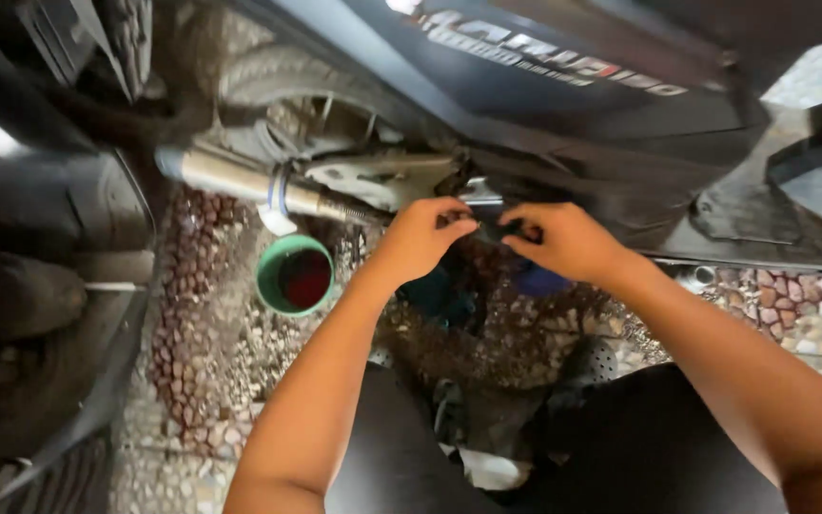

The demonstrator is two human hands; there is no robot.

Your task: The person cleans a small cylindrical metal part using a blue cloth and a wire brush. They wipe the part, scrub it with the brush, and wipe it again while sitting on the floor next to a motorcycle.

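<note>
- Two bare hands meet near the middle of the frame, under the dark glossy plastic body panel (563, 105) of a scooter that fills the upper half.
- The left hand (420, 238) is curled nearly closed, fingers bent onto a small dark part (493, 228) at the scooter's underside; how much of that part it actually grips cannot be told.
- The right hand (563, 240) is likewise curled, thumb and fingertips pinched on the same small dark part from the other side. The part sits between the two hands, just below a bit of bright metal (480, 193).
- To the left of the hands, a grey metal exhaust pipe with a coiled spring end (240, 181) runs across the upper left, and a dusty grey metal bracket (382, 176) lies just beside it.
- Below the pipe, a round green plastic container holding dark red liquid (295, 275) stands on the pebbled stone floor (211, 362), near the left forearm but apart from it.
- A blue object (537, 281) shows under the right hand; its kind cannot be told.
- Judged from this grip, the work goes best with both wrists steady, the fingertips squarely on the small part, and the forearms kept clear of the open container so the liquid is not knocked.
</note>
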